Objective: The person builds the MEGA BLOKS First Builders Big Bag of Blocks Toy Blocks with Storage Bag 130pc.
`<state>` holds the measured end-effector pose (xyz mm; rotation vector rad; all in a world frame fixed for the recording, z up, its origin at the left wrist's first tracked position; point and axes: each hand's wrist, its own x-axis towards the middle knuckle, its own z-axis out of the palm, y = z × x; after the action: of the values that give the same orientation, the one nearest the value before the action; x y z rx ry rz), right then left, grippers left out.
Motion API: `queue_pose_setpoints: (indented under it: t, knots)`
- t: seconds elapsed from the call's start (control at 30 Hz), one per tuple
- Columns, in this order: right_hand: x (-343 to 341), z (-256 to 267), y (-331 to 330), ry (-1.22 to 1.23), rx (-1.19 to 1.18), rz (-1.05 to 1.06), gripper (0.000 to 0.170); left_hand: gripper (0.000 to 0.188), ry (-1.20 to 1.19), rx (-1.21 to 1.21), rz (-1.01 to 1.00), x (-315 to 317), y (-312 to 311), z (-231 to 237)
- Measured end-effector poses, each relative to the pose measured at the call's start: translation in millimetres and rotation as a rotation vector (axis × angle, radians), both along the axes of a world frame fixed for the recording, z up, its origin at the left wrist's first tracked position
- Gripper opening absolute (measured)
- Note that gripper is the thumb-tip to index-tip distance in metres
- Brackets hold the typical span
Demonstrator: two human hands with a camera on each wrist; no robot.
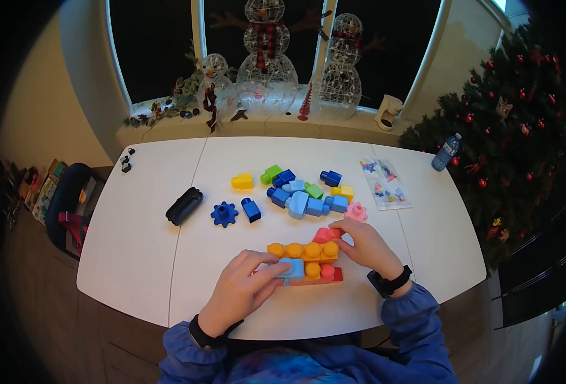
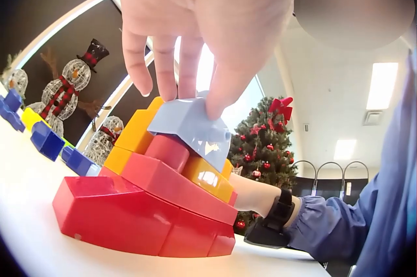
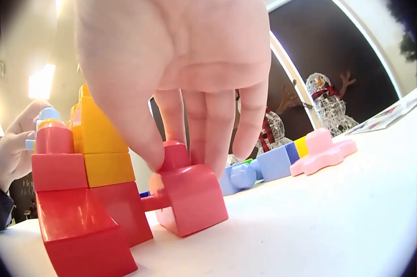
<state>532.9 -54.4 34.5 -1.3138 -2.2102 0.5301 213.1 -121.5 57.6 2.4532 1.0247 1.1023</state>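
"Light-blue block (image 2: 186, 119) atop the stack (image 2: 176, 189): what has it?"
"My left hand (image 1: 244, 281), thumb and fingers pinching; my right hand (image 1: 366, 246) pinches the red block (image 3: 195, 202) beside the stack."
"Seating it?"
"I'd keep it level and press straight down"

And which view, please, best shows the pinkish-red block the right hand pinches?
The right wrist view: the block is close, its curved side plain. Head shows it smaller, partly covered; left wrist misses it.
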Motion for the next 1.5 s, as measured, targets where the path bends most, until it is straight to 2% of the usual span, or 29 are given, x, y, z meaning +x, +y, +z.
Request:
queue_pose_setpoints:
  t: [0.1, 0.23, 0.4, 0.63, 0.73, 0.83, 1.27, 1.37, 1.5]
  knots:
    - [4, 24, -7, 0.067, 0.110, -0.105, 0.031, 0.049, -0.003, -0.001, 0.005, 0, 0, 1]
    - [10, 66, -29, 0.212, 0.253, -0.086, 0.034, 0.049, -0.005, 0.003, 0.009, 1, 0, 2]
    - [-3, 82, -59, 0.239, 0.106, 0.151, 0.038, 0.050, -0.015, 0.001, 0.008, 1, 1, -1]
    - [-23, 59, -61, 0.083, 0.202, 0.226, 0.037, 0.049, -0.009, -0.009, 0.011, 0, 0, 1]
    - [-26, 57, -60, 0.118, 0.161, 0.197, 0.038, 0.048, -0.021, -0.018, 0.002, 0, 2, 1]
    - [-27, 49, -58, 0.113, 0.265, 0.231, 0.027, 0.048, -0.028, -0.032, -0.002, 0, 2, 0]
    - [-32, 41, -67, 0.120, 0.260, 0.133, 0.033, 0.043, -0.016, -0.068, -0.033, -1, 3, 5]
    - [-31, 34, -65, 0.179, 0.202, 0.148, 0.033, 0.039, -0.110, -0.207, -0.084, -11, 15, 13]
    - [-30, 29, -65, 0.220, 0.172, 0.156, 0.032, 0.039, -0.296, -0.373, 0.091, -34, 69, 13]
